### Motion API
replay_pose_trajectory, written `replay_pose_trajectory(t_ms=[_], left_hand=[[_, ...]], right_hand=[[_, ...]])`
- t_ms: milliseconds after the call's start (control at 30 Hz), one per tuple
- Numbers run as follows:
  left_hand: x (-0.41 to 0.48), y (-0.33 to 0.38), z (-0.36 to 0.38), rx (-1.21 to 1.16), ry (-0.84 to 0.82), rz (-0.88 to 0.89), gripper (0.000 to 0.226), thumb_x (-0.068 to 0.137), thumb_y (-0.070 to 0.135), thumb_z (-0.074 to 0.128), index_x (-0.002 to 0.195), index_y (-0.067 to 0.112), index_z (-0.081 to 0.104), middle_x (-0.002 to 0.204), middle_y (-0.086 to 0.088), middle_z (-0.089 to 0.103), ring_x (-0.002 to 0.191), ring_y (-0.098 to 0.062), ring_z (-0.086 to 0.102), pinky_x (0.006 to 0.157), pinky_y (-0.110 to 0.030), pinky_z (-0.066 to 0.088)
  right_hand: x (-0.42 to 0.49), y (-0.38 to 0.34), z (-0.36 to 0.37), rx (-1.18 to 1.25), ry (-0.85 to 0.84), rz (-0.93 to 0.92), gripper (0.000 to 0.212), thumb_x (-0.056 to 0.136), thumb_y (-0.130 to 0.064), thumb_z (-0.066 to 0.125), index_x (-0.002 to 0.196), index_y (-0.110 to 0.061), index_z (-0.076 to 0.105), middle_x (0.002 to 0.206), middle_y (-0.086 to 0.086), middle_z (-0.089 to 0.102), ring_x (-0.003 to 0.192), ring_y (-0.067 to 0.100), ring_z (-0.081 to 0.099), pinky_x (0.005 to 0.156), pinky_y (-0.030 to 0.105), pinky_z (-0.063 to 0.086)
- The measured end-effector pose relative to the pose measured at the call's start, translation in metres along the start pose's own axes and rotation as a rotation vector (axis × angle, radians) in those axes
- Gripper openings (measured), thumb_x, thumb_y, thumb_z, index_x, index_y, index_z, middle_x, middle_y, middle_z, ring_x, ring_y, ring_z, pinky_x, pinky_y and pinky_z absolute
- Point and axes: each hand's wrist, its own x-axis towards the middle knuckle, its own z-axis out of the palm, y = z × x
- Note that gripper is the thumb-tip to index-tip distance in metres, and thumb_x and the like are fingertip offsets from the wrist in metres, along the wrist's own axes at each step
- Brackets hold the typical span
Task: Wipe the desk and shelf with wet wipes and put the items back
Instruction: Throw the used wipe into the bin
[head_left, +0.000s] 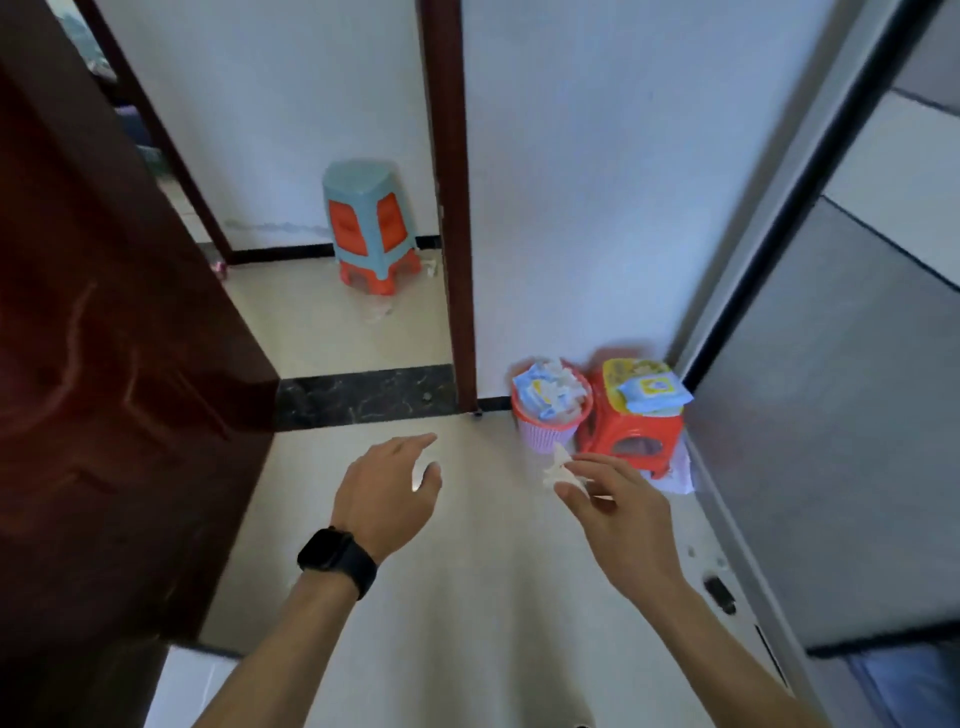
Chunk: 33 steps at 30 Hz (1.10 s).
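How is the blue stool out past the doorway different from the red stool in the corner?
The blue stool sits stacked on an orange stool; the red stool stands alone. The blue stool's top is bare; the red stool's yellow top carries a wet wipes pack. The blue stool stands against the far wall; the red stool sits beside the pink bin. Both are upright plastic stools.

You hold one wipe (560, 464): white, crumpled, pinched at the fingertips of your right hand (618, 506), just right of frame centre. One pack (653, 396): blue, yellow label, flat on the red stool (605, 431), centre right. Blue-white wrappers (548, 392): heaped in the pink basket (545, 434) just left of the stool.
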Motion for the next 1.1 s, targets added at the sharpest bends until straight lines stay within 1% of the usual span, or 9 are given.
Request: replay_pose_trajectory(t_ms=[267,467,633,700,800,900,933,1033,1100], left_hand=[[0.155,0.106,0.070,0.100,-0.047,0.135,0.046,0.094,0.036,0.052,0.139,0.025,0.053,0.144,0.002,0.051,0.132,-0.018,0.046,0.107,-0.033,0.038],[0.241,0.125,0.113,0.134,-0.134,0.151,0.046,0.091,0.032,0.055,0.137,0.025,0.054,0.142,0.000,0.052,0.132,-0.022,0.047,0.109,-0.038,0.038],[0.345,0.118,0.150,0.154,-0.120,0.208,0.043,0.064,0.018,0.082,0.106,0.021,0.070,0.109,-0.002,0.071,0.105,-0.029,0.067,0.083,-0.044,0.055],[0.397,0.111,0.169,0.124,-0.177,0.187,0.041,0.075,0.018,0.074,0.115,0.020,0.067,0.120,-0.004,0.066,0.120,-0.031,0.058,0.095,-0.048,0.048],[0.472,0.102,0.195,0.171,-0.338,0.144,0.053,0.091,0.033,0.052,0.142,0.023,0.044,0.153,-0.003,0.036,0.146,-0.025,0.023,0.117,-0.046,0.021],[0.548,0.102,0.215,0.246,-0.379,0.202,0.074,0.087,0.056,0.025,0.152,0.022,0.029,0.163,-0.006,0.015,0.150,-0.027,0.006,0.120,-0.049,0.010],[0.572,0.102,0.222,0.301,-0.357,0.226,0.075,0.087,0.055,0.023,0.153,0.021,0.027,0.163,-0.008,0.010,0.151,-0.029,0.004,0.119,-0.052,0.011],[0.636,0.102,0.244,0.351,-0.163,0.298,0.072,0.088,0.042,0.045,0.153,0.020,0.028,0.164,-0.011,0.007,0.150,-0.033,0.004,0.117,-0.060,0.011],[0.676,0.104,0.258,0.371,-0.068,0.301,0.077,0.086,0.041,0.048,0.155,0.023,0.020,0.164,-0.009,0.003,0.151,-0.032,0.000,0.117,-0.058,0.002]], right_hand=[[0.113,0.080,-0.089,0.011,0.059,0.141,0.021,0.081,-0.024,0.079,0.098,-0.035,0.073,0.091,-0.024,0.068,0.085,-0.007,0.062,0.071,0.000,0.040],[0.208,0.135,-0.091,0.011,0.028,0.243,0.022,0.078,-0.028,0.082,0.094,-0.038,0.072,0.086,-0.022,0.069,0.083,-0.011,0.061,0.070,-0.002,0.038],[0.311,0.194,-0.052,-0.025,-0.035,0.312,0.033,0.078,-0.024,0.083,0.109,-0.029,0.072,0.092,-0.018,0.070,0.087,-0.012,0.061,0.071,-0.003,0.040],[0.354,0.219,-0.031,-0.042,-0.039,0.342,0.029,0.079,-0.022,0.082,0.107,-0.025,0.074,0.095,-0.011,0.071,0.086,-0.010,0.062,0.070,-0.002,0.041],[0.410,0.250,-0.004,-0.083,-0.031,0.408,0.027,0.079,-0.023,0.082,0.106,-0.020,0.075,0.093,-0.008,0.072,0.084,-0.005,0.064,0.069,0.002,0.044],[0.466,0.279,0.019,-0.157,-0.069,0.426,0.025,0.082,-0.026,0.080,0.106,-0.020,0.075,0.090,-0.011,0.069,0.076,0.006,0.064,0.073,0.019,0.051],[0.483,0.289,0.026,-0.196,-0.084,0.423,0.025,0.083,-0.025,0.078,0.107,-0.019,0.074,0.090,-0.010,0.069,0.078,0.009,0.062,0.073,0.022,0.049],[0.525,0.325,0.046,-0.256,-0.144,0.481,0.025,0.088,-0.024,0.072,0.113,-0.017,0.071,0.100,-0.001,0.069,0.080,0.011,0.058,0.069,0.008,0.036],[0.548,0.358,0.063,-0.272,-0.182,0.526,0.025,0.089,-0.023,0.068,0.114,-0.018,0.069,0.103,0.001,0.069,0.084,0.014,0.060,0.069,0.011,0.039]])
